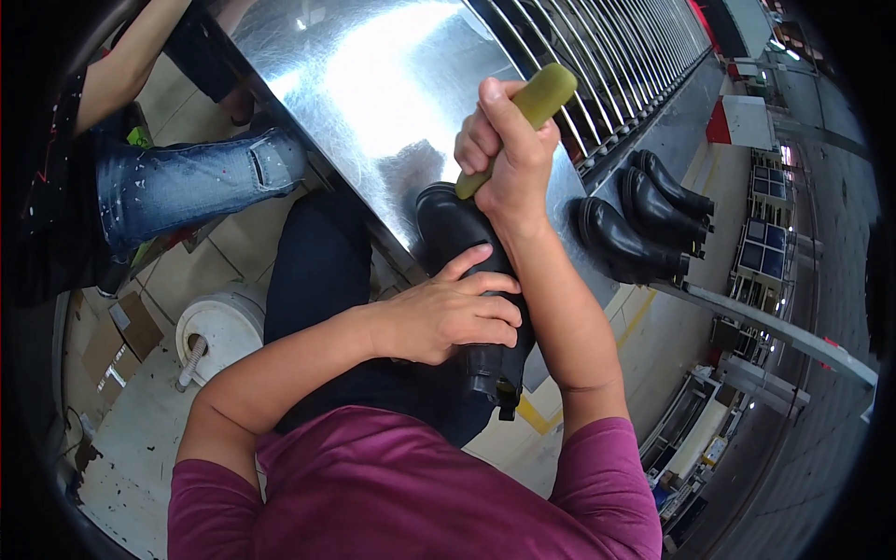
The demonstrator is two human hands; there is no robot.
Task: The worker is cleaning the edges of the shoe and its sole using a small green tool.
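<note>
A black ankle boot [452,224] lies across my lap, its toe against the edge of a shiny metal table [336,84]. My left hand [448,313] is wrapped over the boot's shaft, fingers spread across it and pressing on the leather. In my right hand [511,154], closed in a fist, is an olive-green rounded bar [547,91]. Its thick end sticks up past my thumb, while the narrow lower end comes down beside the boot's toe. Whether that end touches the leather I cannot tell.
Several black boots [621,238] stand on a ledge to the right. Beyond the metal table runs a roller conveyor [597,65]. At the left, close by, sits another person in ripped jeans [196,187]. A white bucket [229,327] with a hose stands left of my leg.
</note>
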